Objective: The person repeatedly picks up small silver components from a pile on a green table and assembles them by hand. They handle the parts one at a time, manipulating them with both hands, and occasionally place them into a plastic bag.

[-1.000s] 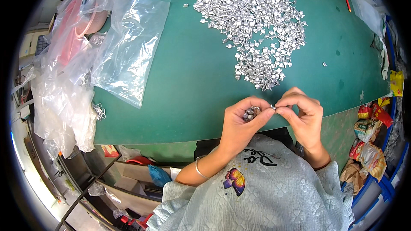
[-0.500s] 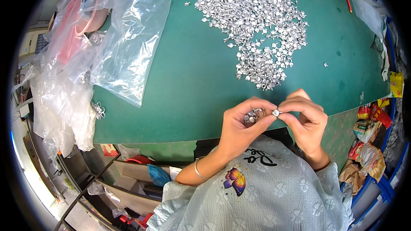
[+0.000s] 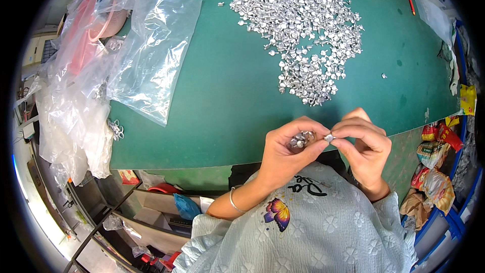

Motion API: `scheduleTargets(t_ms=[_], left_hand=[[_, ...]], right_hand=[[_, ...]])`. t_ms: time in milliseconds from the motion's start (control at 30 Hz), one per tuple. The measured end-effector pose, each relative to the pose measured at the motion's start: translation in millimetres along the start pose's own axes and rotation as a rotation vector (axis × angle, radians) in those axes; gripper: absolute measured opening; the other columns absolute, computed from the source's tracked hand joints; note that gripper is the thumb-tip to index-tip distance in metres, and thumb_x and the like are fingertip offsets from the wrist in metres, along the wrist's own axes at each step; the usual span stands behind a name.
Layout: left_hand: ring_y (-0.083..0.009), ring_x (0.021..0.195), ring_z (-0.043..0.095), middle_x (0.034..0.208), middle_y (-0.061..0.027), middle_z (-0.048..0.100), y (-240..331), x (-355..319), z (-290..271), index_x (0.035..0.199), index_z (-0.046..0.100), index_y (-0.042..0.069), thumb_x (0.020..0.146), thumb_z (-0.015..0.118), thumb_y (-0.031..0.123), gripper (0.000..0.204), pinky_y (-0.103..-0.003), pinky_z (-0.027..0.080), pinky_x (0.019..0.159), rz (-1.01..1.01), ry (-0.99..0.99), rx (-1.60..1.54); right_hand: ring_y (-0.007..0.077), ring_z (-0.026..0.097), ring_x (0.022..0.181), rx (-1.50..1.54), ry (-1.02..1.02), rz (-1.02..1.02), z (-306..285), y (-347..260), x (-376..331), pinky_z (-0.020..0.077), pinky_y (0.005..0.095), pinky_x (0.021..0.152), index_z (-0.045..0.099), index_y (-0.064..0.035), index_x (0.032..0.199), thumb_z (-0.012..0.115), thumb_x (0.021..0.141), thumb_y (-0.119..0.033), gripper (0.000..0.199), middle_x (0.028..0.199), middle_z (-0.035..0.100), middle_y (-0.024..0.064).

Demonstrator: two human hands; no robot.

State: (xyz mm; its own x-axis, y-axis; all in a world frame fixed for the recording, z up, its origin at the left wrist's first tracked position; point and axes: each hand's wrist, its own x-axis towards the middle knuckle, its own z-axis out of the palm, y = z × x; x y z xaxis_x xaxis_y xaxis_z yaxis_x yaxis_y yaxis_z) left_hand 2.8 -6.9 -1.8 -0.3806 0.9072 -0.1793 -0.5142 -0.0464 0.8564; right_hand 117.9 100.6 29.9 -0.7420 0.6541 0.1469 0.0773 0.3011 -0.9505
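**Small metal parts, hand to hand**

Green mat (image 3: 222, 96) fills the table before me, with one big heap (image 3: 303, 25) of silvery parts spread at its far side, too many to count, and a few strays beside it. My left hand (image 3: 288, 151) is cupped around a small bunch (image 3: 300, 140) of them. My right hand (image 3: 364, 146) pinches one part (image 3: 329, 137) between thumb and forefinger, right against the left fingertips. A second ago my hands sat slightly higher and the pinch was looser; now the part is squarely gripped, so I judge another piece is being joined. Clear bags (image 3: 151, 50) lie at left, at least three.
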Motion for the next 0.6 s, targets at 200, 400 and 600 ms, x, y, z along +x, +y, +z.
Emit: scheduleTargets(t_ms=[200, 400, 600], left_hand=[[-0.0018, 0.068, 0.045, 0.083, 0.0001, 0.056, -0.3, -1.3, 1.1, 0.093, 0.060, 0.000, 0.078, 0.060, -0.006, 0.016, -0.017, 0.035, 0.056, -0.025, 0.008, -0.008], [-0.0026, 0.068, 0.045, 0.084, -0.0010, 0.057, -1.1, -0.4, 1.0, 0.093, 0.060, 0.000, 0.078, 0.060, -0.006, 0.016, -0.017, 0.035, 0.056, 0.008, -0.012, -0.011], [-0.0024, 0.067, 0.045, 0.083, -0.0008, 0.056, -0.7, -0.4, 0.8, 0.093, 0.060, 0.000, 0.077, 0.060, -0.006, 0.016, -0.017, 0.034, 0.055, -0.001, -0.019, -0.009]], right_hand=[[0.0205, 0.055, 0.068, -0.051, 0.008, -0.022, -0.9, -1.7, -1.0, 0.0431, 0.0291, 0.062, 0.064, 0.0013, 0.076, 0.069, 0.065, 0.002, 0.013, 0.074, 0.064, 0.0089], [0.0205, 0.055, 0.068, -0.083, 0.021, -0.038, -1.1, -2.9, -1.7, 0.0426, 0.0290, 0.062, 0.064, 0.0010, 0.076, 0.069, 0.064, 0.002, 0.012, 0.073, 0.064, 0.0086], [0.0199, 0.054, 0.068, -0.090, 0.024, -0.047, -1.4, -4.3, -1.5, 0.0419, 0.0286, 0.062, 0.064, 0.0008, 0.075, 0.069, 0.064, 0.001, 0.011, 0.073, 0.063, 0.0085]])
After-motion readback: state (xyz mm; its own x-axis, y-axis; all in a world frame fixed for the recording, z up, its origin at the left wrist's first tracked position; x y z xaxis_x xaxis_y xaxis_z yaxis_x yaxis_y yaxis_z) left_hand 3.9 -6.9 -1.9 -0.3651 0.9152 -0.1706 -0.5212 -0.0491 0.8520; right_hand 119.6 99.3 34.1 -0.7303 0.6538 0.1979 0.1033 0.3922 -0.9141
